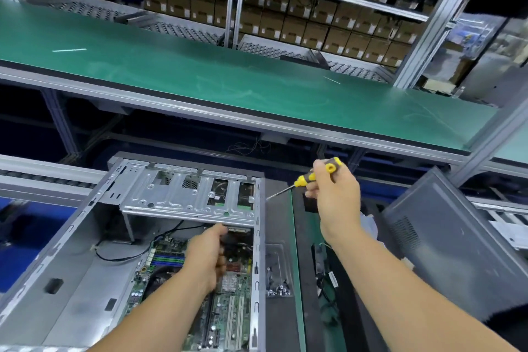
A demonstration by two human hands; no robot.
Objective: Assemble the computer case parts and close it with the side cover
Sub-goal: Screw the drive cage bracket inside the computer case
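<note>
The open computer case point(85, 237) lies on its side on the tabletop point(281, 226) at about 7 o'clock in the view, its motherboard point(228, 308) exposed along the case's right wall. A silver drive cage point(188, 194) spans the far end of the case, toward 12 o'clock from the board. The left hand point(207, 254) reaches into the case just below the cage's near edge, fingers curled over something dark that cannot be made out; whether it grips anything I cannot tell. The right hand point(335, 194) is raised at about 2 o'clock from the case, fingers wrapped round the handle of a yellow and grey screwdriver point(310, 177), whose thin shaft points toward 8 o'clock with its tip near the case's top right corner. The dark side cover point(457, 237) leans at 3 o'clock, well apart from the case. A clear tray of small screws point(278, 290) sits just beside the case's right wall. A green conveyor belt point(228, 80) runs across behind.
</note>
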